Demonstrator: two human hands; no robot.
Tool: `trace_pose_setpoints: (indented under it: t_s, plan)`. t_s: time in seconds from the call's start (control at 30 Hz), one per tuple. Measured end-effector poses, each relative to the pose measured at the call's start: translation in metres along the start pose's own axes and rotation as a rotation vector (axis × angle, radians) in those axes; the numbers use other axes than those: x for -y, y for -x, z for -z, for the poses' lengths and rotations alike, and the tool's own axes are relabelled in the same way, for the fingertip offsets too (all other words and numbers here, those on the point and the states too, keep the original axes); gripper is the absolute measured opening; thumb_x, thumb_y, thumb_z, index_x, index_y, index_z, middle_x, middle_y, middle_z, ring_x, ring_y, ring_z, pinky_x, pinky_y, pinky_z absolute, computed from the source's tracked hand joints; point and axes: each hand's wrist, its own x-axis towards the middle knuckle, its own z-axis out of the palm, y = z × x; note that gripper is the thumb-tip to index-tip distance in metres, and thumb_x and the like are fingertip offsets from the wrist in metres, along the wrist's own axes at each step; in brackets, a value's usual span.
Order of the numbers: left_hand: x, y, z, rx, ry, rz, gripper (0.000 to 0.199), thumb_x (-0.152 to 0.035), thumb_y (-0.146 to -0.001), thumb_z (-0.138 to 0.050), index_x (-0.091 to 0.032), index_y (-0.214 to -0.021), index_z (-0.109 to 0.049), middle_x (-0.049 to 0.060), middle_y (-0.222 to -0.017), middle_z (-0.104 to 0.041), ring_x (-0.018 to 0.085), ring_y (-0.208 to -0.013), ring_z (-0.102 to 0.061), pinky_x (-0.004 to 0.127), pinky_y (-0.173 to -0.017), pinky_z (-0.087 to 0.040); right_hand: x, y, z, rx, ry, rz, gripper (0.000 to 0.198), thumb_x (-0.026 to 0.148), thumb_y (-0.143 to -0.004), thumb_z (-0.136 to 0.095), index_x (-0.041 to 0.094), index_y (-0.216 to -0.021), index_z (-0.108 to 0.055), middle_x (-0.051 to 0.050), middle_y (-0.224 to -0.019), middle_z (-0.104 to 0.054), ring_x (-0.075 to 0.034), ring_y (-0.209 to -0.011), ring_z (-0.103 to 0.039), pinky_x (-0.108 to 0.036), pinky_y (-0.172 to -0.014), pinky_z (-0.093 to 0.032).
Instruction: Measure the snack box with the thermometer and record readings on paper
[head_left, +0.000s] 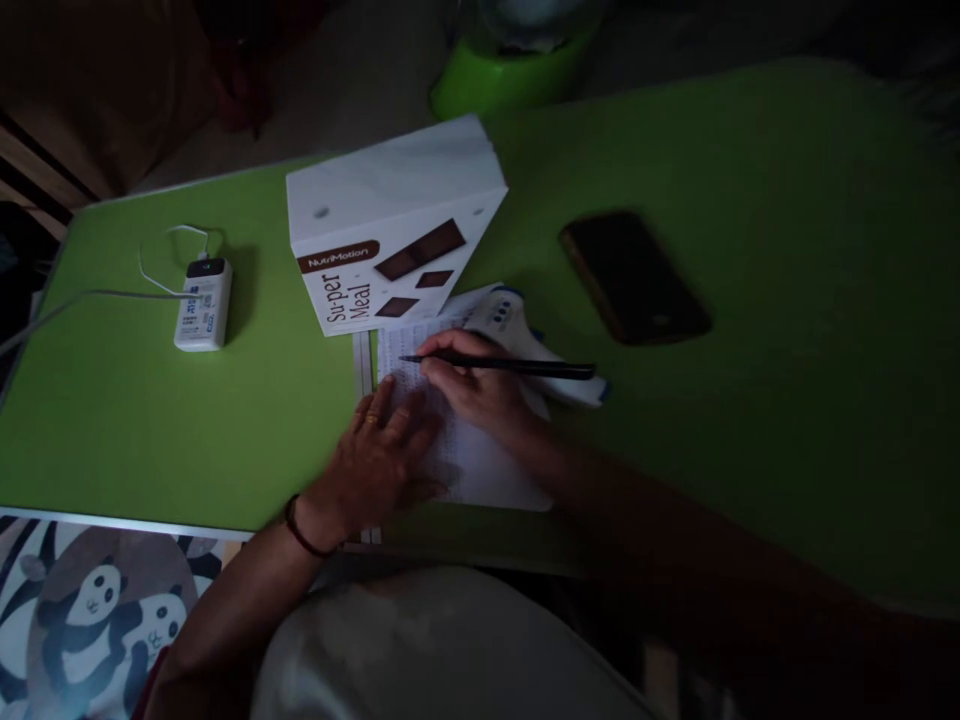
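A sheet of paper [495, 470] covered in small print or writing lies on the green table. My right hand [480, 385] pinches a black pen [525, 367], its tip at the upper left part of the sheet. Fingers spread, my left hand [386, 455] rests flat across the sheet's left edge; it wears a ring and a dark wristband. Beyond the hands stands a white "Super Meal" box [397, 220], touching or covering the paper's far edge. A white and blue device [510, 325], perhaps a handheld thermometer, lies partly behind my right hand.
On the green table [810, 300], a dark phone [634, 275] lies to the right. A white power bank [204, 305] with a cable sits at the left. Past the far edge is a bright green object [502, 80]. A panda-patterned mat [97, 620] shows below left.
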Motion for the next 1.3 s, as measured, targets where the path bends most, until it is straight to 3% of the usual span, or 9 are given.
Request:
trace_pose_setpoints:
  t_s: [0.1, 0.27, 0.47, 0.63, 0.8, 0.97, 1.2, 1.3]
  plan:
    - [0.006, -0.002, -0.003, -0.014, 0.022, -0.010, 0.076, -0.062, -0.095, -0.066, -0.018, -0.155, -0.050, 0.018, -0.165, -0.042, 0.048, -0.159, -0.024, 0.064, -0.123, -0.036, -0.001, 0.000, -0.002, 0.000, 0.014, -0.014, 0.008, 0.030, -0.075, -0.059, 0.026, -0.078, -0.064, 0.002, -0.066, -0.063, -0.015, -0.058, -0.055, -0.031, -0.059, -0.048]
    - [0.007, -0.008, -0.009, -0.056, 0.088, 0.093, 0.083, -0.064, -0.089, -0.072, -0.015, -0.152, -0.052, 0.021, -0.158, -0.049, 0.044, -0.154, -0.036, 0.062, -0.121, -0.039, -0.004, -0.001, -0.004, 0.010, 0.002, 0.024, 0.011, 0.034, -0.075, -0.061, 0.024, -0.079, -0.065, 0.000, -0.069, -0.067, -0.018, -0.063, -0.060, -0.036, -0.066, -0.053]
    - [0.005, -0.011, -0.012, -0.121, 0.126, 0.138, 0.079, -0.057, -0.085, -0.079, -0.014, -0.147, -0.056, 0.026, -0.158, -0.045, 0.043, -0.152, -0.039, 0.062, -0.119, -0.041, -0.007, -0.005, -0.003, 0.020, -0.028, -0.021, 0.009, 0.031, -0.073, -0.062, 0.025, -0.079, -0.067, -0.001, -0.073, -0.070, -0.021, -0.071, -0.066, -0.039, -0.074, -0.055]
    - [0.004, -0.007, -0.008, -0.107, 0.132, 0.076, 0.072, -0.050, -0.088, -0.078, -0.013, -0.146, -0.056, 0.025, -0.161, -0.044, 0.042, -0.154, -0.039, 0.059, -0.121, -0.041, -0.003, -0.002, 0.005, 0.064, -0.018, -0.026, 0.011, 0.034, -0.075, -0.063, 0.025, -0.080, -0.067, 0.000, -0.071, -0.069, -0.020, -0.067, -0.064, -0.036, -0.066, -0.053]
    - [0.001, 0.000, -0.004, -0.092, 0.097, 0.039, 0.065, -0.045, -0.097, -0.070, -0.011, -0.149, -0.052, 0.025, -0.166, -0.040, 0.041, -0.158, -0.034, 0.056, -0.125, -0.039, -0.001, 0.002, 0.008, 0.018, -0.006, -0.035, 0.010, 0.033, -0.075, -0.063, 0.025, -0.079, -0.065, 0.001, -0.065, -0.065, -0.017, -0.058, -0.058, -0.031, -0.055, -0.046]
    - [0.001, 0.004, -0.005, -0.101, 0.070, 0.056, 0.082, -0.055, -0.096, -0.068, -0.006, -0.156, -0.042, 0.028, -0.168, -0.033, 0.042, -0.160, -0.027, 0.062, -0.127, -0.032, 0.000, 0.004, 0.007, -0.036, 0.052, -0.027, 0.008, 0.031, -0.073, -0.064, 0.025, -0.078, -0.063, 0.003, -0.063, -0.063, -0.013, -0.052, -0.051, -0.028, -0.050, -0.043]
    - [0.005, 0.002, -0.004, -0.063, 0.100, 0.090, 0.089, -0.062, -0.090, -0.073, -0.010, -0.157, -0.044, 0.026, -0.168, -0.035, 0.040, -0.159, -0.030, 0.062, -0.127, -0.029, -0.001, 0.006, 0.005, -0.057, 0.108, 0.024, 0.008, 0.034, -0.075, -0.064, 0.026, -0.076, -0.062, 0.001, -0.066, -0.064, -0.018, -0.061, -0.059, -0.034, -0.061, -0.053]
    - [0.004, 0.001, -0.004, -0.042, 0.094, 0.114, 0.103, -0.070, -0.082, -0.076, -0.009, -0.158, -0.042, 0.028, -0.168, -0.034, 0.043, -0.158, -0.031, 0.066, -0.126, -0.030, 0.001, 0.007, 0.008, -0.037, 0.135, 0.030, 0.008, 0.033, -0.075, -0.065, 0.026, -0.078, -0.065, -0.002, -0.071, -0.068, -0.020, -0.065, -0.063, -0.037, -0.065, -0.055]
